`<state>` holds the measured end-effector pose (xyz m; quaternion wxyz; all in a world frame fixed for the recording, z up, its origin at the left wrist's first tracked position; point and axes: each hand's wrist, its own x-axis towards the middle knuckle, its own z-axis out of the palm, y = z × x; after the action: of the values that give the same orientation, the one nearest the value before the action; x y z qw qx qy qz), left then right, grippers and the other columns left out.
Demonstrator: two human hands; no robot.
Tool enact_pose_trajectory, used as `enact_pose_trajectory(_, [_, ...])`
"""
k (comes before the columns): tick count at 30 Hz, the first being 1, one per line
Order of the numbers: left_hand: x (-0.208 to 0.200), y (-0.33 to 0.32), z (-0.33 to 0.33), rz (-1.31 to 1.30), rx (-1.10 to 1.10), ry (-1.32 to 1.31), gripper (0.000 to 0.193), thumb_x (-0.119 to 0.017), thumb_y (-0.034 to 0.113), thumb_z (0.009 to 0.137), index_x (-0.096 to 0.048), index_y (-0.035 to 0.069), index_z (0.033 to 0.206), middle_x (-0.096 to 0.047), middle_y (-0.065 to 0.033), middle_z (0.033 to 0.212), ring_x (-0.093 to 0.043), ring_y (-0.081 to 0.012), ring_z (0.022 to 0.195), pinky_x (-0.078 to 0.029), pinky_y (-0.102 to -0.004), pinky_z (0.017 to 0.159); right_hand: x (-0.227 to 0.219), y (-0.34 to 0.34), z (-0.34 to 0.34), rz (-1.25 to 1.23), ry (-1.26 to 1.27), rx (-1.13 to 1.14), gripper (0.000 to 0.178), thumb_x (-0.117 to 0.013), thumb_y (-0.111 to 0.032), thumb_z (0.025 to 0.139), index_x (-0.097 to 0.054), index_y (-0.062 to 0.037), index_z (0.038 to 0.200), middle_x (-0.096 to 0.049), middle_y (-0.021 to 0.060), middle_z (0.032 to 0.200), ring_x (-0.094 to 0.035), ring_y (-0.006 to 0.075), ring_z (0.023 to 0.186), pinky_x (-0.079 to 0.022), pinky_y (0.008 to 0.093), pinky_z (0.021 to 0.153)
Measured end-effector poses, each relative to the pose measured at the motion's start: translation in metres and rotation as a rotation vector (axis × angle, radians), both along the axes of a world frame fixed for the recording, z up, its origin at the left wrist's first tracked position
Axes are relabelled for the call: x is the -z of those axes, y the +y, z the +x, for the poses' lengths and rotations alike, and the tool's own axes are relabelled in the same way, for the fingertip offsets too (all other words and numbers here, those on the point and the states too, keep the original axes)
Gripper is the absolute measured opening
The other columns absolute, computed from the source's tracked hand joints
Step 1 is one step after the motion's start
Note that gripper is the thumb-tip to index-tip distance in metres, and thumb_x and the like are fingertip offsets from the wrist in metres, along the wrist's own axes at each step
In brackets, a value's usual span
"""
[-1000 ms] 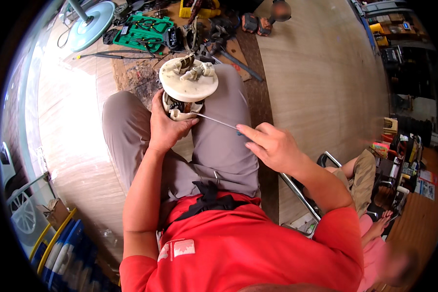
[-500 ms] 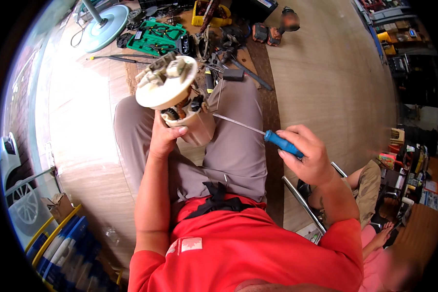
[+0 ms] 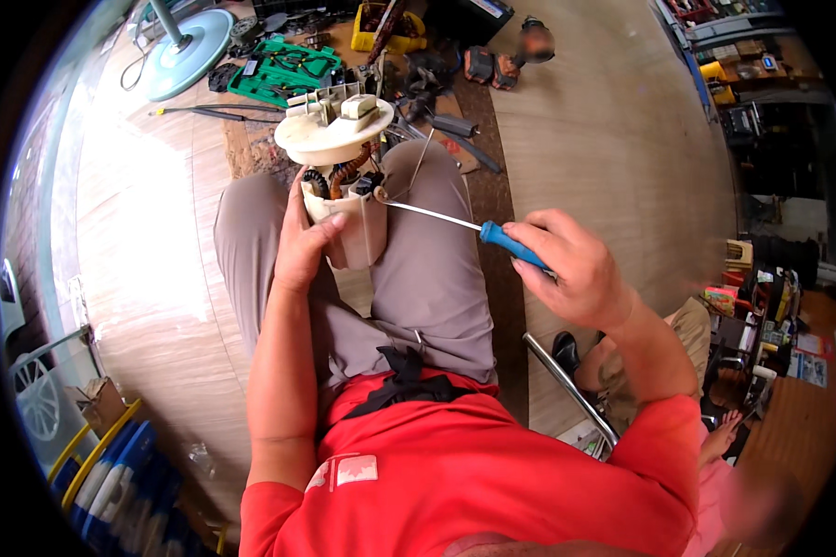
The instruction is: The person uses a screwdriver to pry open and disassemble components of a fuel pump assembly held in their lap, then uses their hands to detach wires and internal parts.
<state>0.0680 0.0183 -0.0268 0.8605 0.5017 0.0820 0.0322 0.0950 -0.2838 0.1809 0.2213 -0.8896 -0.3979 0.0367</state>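
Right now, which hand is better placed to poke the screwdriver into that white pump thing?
Probably the right hand. It grips the blue-handled screwdriver, and the tip already sits at the top of the white pump assembly. The left hand is wrapped around the pump's body, steadying it on the lap.

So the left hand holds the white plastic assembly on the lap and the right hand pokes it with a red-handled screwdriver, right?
Not quite: the head view shows the screwdriver has a blue handle, not red. The rest stands: the left hand holds the white plastic assembly on the lap, and the right hand points the screwdriver tip into it.
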Motion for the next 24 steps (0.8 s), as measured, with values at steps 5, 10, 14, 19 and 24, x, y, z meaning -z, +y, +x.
enact_pose_trajectory(5, [0.008, -0.004, 0.002, 0.151, -0.031, -0.037, 0.126, -0.096, 0.029, 0.06, -0.019, -0.004, 0.155, -0.05, -0.0183, 0.142, -0.05, -0.0267, 0.131, -0.04, -0.0383, 0.112, 0.0, 0.012, 0.012, -0.032, -0.079, -0.094, 0.042, -0.08, -0.005, 0.075, -0.066, -0.0061, 0.115, -0.063, 0.0106, 0.103, -0.065, 0.0287, 0.083, -0.053, 0.0376, 0.069])
enact_pose_trajectory(10, [0.0, -0.009, 0.003, 0.127, -0.029, -0.017, 0.123, -0.095, 0.022, 0.061, -0.02, -0.005, 0.154, -0.051, -0.0187, 0.141, -0.053, -0.0259, 0.128, -0.043, -0.0374, 0.109, -0.002, 0.02, 0.019, -0.08, -0.163, -0.152, 0.042, -0.08, -0.007, 0.074, -0.067, -0.0067, 0.114, -0.063, 0.0096, 0.101, -0.065, 0.0281, 0.084, -0.052, 0.0375, 0.07])
enact_pose_trajectory(14, [-0.002, -0.009, 0.003, 0.102, -0.031, -0.033, 0.12, -0.094, 0.019, 0.062, -0.02, -0.005, 0.154, -0.052, -0.0176, 0.14, -0.053, -0.0252, 0.127, -0.042, -0.037, 0.109, -0.004, 0.025, 0.025, -0.1, -0.188, -0.189, 0.041, -0.08, -0.007, 0.074, -0.067, -0.0073, 0.113, -0.062, 0.0091, 0.1, -0.065, 0.0283, 0.084, -0.052, 0.0378, 0.07])
enact_pose_trajectory(19, [-0.007, -0.01, 0.003, 0.091, -0.013, -0.009, 0.116, -0.093, 0.016, 0.062, -0.023, -0.004, 0.153, -0.054, -0.016, 0.138, -0.052, -0.024, 0.127, -0.041, -0.0363, 0.11, -0.014, 0.029, 0.034, -0.138, -0.159, -0.221, 0.038, -0.078, -0.007, 0.076, -0.067, -0.0081, 0.112, -0.063, 0.0099, 0.099, -0.064, 0.0295, 0.082, -0.053, 0.0387, 0.069])
enact_pose_trajectory(24, [-0.006, -0.009, 0.003, 0.149, 0.035, -0.035, 0.116, -0.093, 0.014, 0.061, -0.024, -0.005, 0.152, -0.054, -0.0151, 0.138, -0.052, -0.0226, 0.127, -0.04, -0.0356, 0.11, -0.018, 0.029, 0.052, -0.112, 0.015, -0.206, 0.033, -0.076, -0.002, 0.078, -0.069, -0.0036, 0.11, -0.067, 0.0141, 0.093, -0.065, 0.0311, 0.076, -0.053, 0.0375, 0.065])
